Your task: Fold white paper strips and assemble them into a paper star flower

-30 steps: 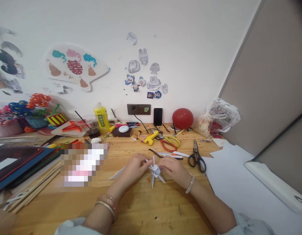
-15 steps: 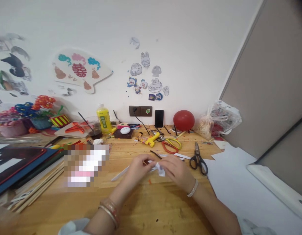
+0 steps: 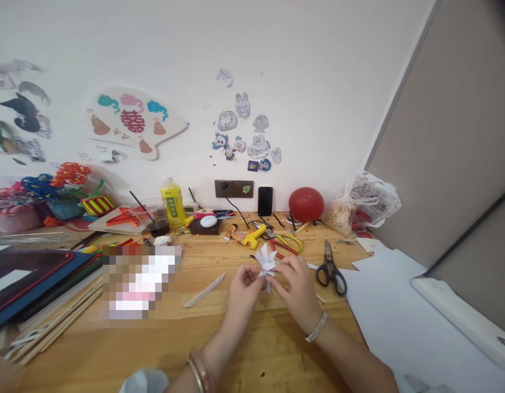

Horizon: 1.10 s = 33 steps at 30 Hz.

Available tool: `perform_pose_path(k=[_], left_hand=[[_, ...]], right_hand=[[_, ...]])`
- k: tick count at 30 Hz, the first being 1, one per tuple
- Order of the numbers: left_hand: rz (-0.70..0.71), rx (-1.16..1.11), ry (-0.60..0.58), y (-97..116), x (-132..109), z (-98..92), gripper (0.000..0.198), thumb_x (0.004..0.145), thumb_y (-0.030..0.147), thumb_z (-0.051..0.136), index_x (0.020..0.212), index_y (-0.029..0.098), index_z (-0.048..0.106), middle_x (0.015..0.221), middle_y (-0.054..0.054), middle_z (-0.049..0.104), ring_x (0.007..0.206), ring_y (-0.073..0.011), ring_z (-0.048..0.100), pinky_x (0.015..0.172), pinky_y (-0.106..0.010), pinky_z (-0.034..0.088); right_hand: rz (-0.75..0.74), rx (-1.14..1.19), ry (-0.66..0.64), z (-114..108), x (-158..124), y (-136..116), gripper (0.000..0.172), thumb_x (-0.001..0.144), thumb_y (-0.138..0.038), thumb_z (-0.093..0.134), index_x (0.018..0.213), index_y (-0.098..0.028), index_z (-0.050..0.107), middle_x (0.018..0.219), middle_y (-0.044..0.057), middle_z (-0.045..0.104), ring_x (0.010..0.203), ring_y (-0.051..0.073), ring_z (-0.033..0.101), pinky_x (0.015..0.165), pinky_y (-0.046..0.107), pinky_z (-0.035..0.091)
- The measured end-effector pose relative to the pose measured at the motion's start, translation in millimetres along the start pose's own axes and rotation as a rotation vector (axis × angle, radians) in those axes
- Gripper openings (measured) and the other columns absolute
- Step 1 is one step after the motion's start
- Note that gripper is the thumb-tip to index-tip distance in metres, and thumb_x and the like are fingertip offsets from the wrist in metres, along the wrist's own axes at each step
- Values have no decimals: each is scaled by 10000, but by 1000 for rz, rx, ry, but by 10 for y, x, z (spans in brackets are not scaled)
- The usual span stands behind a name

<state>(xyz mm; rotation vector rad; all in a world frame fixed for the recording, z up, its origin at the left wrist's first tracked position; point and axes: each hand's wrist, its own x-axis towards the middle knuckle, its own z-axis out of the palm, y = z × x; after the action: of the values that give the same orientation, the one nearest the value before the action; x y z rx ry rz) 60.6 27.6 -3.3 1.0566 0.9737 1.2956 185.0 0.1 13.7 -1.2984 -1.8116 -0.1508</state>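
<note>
Between my fingertips, above the middle of the wooden table (image 3: 219, 349), is a white paper flower (image 3: 267, 258) with pointed petals spread upward. My left hand (image 3: 244, 286) pinches its base from the left, fingers curled. On the other side my right hand (image 3: 295, 286) grips it between thumb and fingers. The flower's lower part is partly hidden behind the fingers. A white paper strip (image 3: 205, 290) lies on the table left of my left hand. Black-handled scissors (image 3: 330, 270) rest to the right of my right hand.
Behind my hands lie a yellow glue gun (image 3: 254, 236) and red-and-yellow-handled scissors (image 3: 291, 243). A phone (image 3: 265, 201) and a red balloon (image 3: 306, 204) stand by the wall. White paper sheets (image 3: 399, 311) cover the right side; wooden sticks (image 3: 67, 314) lie left, near a yellow bottle (image 3: 172, 203).
My hands have drawn closer together and turned more upright. The white paper, crumpled-looking and hanging low before, now shows as a flower with petals pointing up. The strip at left is more exposed.
</note>
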Motion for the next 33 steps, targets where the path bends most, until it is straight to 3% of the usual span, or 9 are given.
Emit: perform_pose_path(k=[3,8,14,21,33], left_hand=[[-133,-102,-67,19,-35,5,284,551,263,681,710,181,460,566,72,498,515,-80,483,544,-206,390],[-461,-130,-379,74,-97,-28,315,656,464,588,653,171,472,499,65,469,393,-56,388,465,-210,340],[-349,-165,-341,-10,-55,-28,296,621,427,617,619,160,491,490,56,477,377,-53,362,418,-202,285],[-350,-206,-323,-23,-75,-2,271,638,395,621,595,146,521,466,42,490,358,-50,344,387,-196,270],[-389,-318,-376,26,-113,14,240,659,344,634,602,141,519,464,36,506,361,-48,360,414,-198,313]], right_hand=[[28,52,-16,6,3,26,110,794,-259,562,720,-193,610,774,43,511,760,198,468,670,332,379],[49,167,-29,32,1,88,101,800,-203,538,725,-195,605,831,38,502,827,193,478,718,325,394],[19,177,-58,-4,34,83,35,761,-211,598,754,-204,631,916,52,498,894,209,473,783,357,400],[-29,99,-117,-83,61,69,42,765,-201,591,769,-209,632,1037,67,495,994,238,429,844,409,381],[49,208,-104,-103,103,119,122,766,-172,584,646,-188,575,996,55,520,970,223,440,834,393,379]])
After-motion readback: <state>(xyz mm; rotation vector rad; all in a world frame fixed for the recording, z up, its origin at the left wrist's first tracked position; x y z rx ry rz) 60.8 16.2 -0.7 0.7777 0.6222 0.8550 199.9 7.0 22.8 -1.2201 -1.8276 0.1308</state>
